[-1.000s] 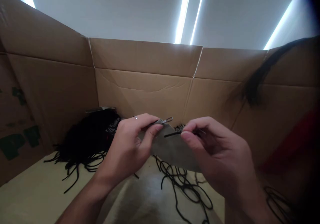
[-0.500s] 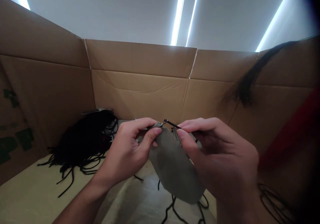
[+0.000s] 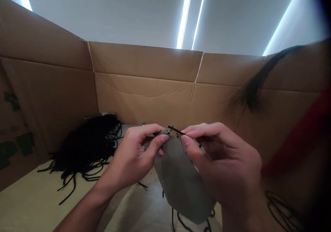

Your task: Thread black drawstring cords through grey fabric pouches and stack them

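A grey felt-like fabric piece (image 3: pixel 182 185) hangs down between my hands, its lower part curved. My left hand (image 3: pixel 137 156) pinches its top edge between thumb and fingers. My right hand (image 3: pixel 222 163) is closed at the same edge, with a short black cord end (image 3: pixel 176 130) running from its fingertips towards my left hand. A small metal loop (image 3: pixel 171 129) shows at the fabric's top edge. My fingers hide most of that edge, and I cannot tell whether the cord passes through the fabric.
A heap of black cords (image 3: pixel 86 145) lies at left against a cardboard box wall (image 3: pixel 142 94). Loose cord loops (image 3: pixel 280 208) lie at lower right on a pale floor (image 3: pixel 31 187). A blurred dark tuft (image 3: pixel 252 95) and a red shape (image 3: pixel 297 138) intrude at right.
The fabric piece now hangs more steeply than a second ago, its lower tip further down. The black cord end has moved up to the top edge, between my fingertips. My hands have come closer together.
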Demonstrator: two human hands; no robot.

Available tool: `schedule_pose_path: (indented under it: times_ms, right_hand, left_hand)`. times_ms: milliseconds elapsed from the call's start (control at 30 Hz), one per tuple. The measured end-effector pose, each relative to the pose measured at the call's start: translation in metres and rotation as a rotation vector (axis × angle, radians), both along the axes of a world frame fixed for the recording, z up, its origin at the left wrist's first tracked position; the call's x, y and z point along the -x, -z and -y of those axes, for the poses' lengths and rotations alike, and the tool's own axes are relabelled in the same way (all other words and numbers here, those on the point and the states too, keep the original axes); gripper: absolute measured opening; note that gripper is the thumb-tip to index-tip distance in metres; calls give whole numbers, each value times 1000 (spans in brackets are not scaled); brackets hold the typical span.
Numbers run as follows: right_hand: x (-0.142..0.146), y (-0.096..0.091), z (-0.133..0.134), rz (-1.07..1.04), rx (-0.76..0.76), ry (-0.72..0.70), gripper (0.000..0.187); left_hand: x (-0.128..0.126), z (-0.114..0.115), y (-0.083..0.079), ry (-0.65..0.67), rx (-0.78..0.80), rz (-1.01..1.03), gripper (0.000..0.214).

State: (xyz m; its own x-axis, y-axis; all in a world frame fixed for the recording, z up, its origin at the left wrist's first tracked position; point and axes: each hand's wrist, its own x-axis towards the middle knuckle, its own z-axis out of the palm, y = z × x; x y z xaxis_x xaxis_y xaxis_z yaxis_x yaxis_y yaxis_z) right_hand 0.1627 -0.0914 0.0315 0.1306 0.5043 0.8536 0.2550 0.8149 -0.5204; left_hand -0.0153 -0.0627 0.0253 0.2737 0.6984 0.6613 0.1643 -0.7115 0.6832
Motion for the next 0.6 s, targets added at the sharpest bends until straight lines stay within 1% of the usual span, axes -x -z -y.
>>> schedule_pose_path:
  times_ms: [133,200,300,367,433,500,600]
  right_hand:
    - [0,0,-1,-2,13,0,18]
    - [-2,1,-2,23,-3,12,17]
    - [-4,3,-4,63,-18,79,14]
    - [-4,5,-6,49,22,106,12]
    - [-4,6,-8,9,66,102,12]
    - [-4,7,-9,-4,70,111,17]
    - [-5,9,-11,80,37,181,18]
  left_hand:
    - [-3,0,0,7,-16,3,21]
    - [-4,0,2,-15,-33,3,20]
    - [-5,-1,5,-73,-107,-38,21]
    - [-6,-2,8,-98,-168,-66,22]
    - [-7,-2,9,-123,-201,-66,23]
    - [-8,-2,10,-142,-199,-55,34]
    - [-9,-2,12,-175,-203,-53,58]
